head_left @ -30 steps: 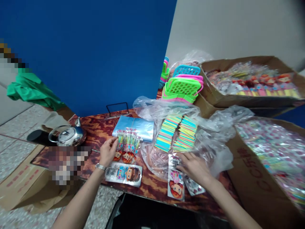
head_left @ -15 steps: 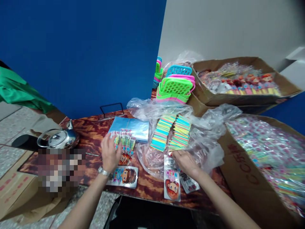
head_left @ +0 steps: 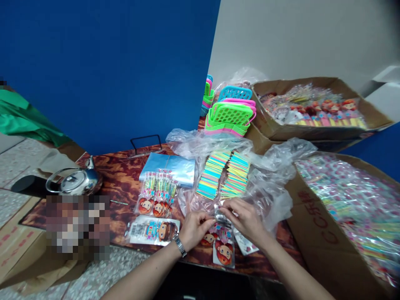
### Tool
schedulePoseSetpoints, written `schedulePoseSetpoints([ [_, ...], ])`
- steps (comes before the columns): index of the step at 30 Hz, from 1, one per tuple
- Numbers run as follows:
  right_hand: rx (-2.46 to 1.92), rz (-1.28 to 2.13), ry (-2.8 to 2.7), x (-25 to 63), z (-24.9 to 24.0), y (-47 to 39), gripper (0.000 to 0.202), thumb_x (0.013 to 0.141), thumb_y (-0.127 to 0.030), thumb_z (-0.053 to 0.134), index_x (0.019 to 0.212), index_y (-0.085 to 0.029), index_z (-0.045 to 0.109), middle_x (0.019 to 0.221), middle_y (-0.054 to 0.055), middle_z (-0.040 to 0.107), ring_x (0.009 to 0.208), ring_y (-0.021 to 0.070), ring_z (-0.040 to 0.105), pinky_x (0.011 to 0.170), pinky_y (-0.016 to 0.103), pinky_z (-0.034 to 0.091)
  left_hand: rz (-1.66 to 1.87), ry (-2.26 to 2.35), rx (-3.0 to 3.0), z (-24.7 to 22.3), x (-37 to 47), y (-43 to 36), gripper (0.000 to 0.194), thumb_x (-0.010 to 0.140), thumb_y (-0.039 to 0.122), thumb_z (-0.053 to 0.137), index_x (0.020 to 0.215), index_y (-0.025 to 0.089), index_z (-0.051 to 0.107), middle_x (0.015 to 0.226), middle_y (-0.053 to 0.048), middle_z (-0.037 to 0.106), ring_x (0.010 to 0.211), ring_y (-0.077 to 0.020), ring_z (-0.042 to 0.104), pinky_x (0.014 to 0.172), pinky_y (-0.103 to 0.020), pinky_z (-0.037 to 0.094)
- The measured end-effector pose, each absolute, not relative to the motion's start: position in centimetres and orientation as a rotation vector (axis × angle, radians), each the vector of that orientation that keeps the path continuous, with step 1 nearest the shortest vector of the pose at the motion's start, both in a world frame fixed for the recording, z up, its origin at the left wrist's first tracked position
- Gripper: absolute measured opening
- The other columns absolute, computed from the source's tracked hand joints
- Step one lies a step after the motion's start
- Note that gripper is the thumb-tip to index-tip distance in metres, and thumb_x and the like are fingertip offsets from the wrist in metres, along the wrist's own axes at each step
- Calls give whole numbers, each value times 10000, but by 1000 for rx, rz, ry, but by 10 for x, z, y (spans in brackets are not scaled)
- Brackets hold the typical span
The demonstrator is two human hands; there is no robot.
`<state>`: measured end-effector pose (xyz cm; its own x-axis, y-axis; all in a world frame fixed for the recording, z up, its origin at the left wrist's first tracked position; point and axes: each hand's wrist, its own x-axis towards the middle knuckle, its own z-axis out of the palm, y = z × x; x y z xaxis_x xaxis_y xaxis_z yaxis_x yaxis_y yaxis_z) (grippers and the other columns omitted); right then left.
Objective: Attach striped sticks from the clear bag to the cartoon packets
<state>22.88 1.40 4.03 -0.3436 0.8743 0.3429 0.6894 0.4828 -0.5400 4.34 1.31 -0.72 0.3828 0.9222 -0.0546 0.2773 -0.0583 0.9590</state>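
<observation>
My left hand [head_left: 197, 229], with a metal watch at its wrist, pinches thumb against fingers at the top of a cartoon-face packet [head_left: 208, 239]. Close by, my right hand [head_left: 242, 216] pinches the upper end of a silver-topped cartoon-face packet [head_left: 223, 252]. The two packets overlap, and the fingers hide their upper edges. Under my right hand lies another silvery packet [head_left: 246, 243], partly covered. To the left are a fanned row of clear-wrapped cartoon packets [head_left: 158, 196] and a pile of flat cartoon packets [head_left: 153, 230]. Behind my right hand, colourful sticks [head_left: 223, 175] lie in two rows on clear plastic.
Blue plastic film [head_left: 168, 166] lies behind the fanned packets. Stacked coloured baskets [head_left: 230, 114] stand at the back. Cartons of wrapped goods, one farther back [head_left: 281, 129] and one nearer [head_left: 318, 233], flank the right. A metal kettle [head_left: 75, 182] sits at the left edge.
My left hand has moved right, from the fanned packets to beside my right hand. A second cartoon face now shows beneath its fingers. My right hand has stayed near the same spot.
</observation>
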Motion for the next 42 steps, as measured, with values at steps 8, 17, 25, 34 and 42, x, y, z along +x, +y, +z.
schedulePoseSetpoints([
  [8,-1546,371,-2363,215,10,62,292,918,-267,348,1145,-169,503,1030,78,625,916,167,582,788,290,464,864,1252,1375,-5,21,11,236,676,314,684,579,137,562,541,2,608,503,-114,541,510,-214,427],
  [17,-1816,-31,-2622,190,-25,99,214,847,-155,442,1018,-92,552,986,166,571,943,281,490,780,391,375,872,1232,1345,-8,16,3,233,693,313,671,598,135,554,574,-5,598,533,-107,523,536,-210,414],
  [25,-1838,76,-2642,194,-22,103,201,842,-74,380,930,-134,551,976,130,567,938,245,481,769,341,348,869,1241,1303,-8,16,4,236,683,318,680,602,130,562,581,-12,604,528,-107,520,535,-209,406],
  [34,-1860,493,-2272,198,-21,111,172,800,-43,383,844,-144,515,937,141,581,942,241,507,813,355,341,878,1260,1294,-4,14,4,229,686,303,669,595,133,545,573,1,588,526,-102,512,526,-200,397],
  [42,-1530,1123,-1606,205,-5,89,352,876,-523,266,780,-219,415,670,-10,522,589,126,525,581,262,435,932,1275,1300,-4,12,11,234,705,311,649,595,134,543,554,10,565,518,-98,494,514,-195,388],
])
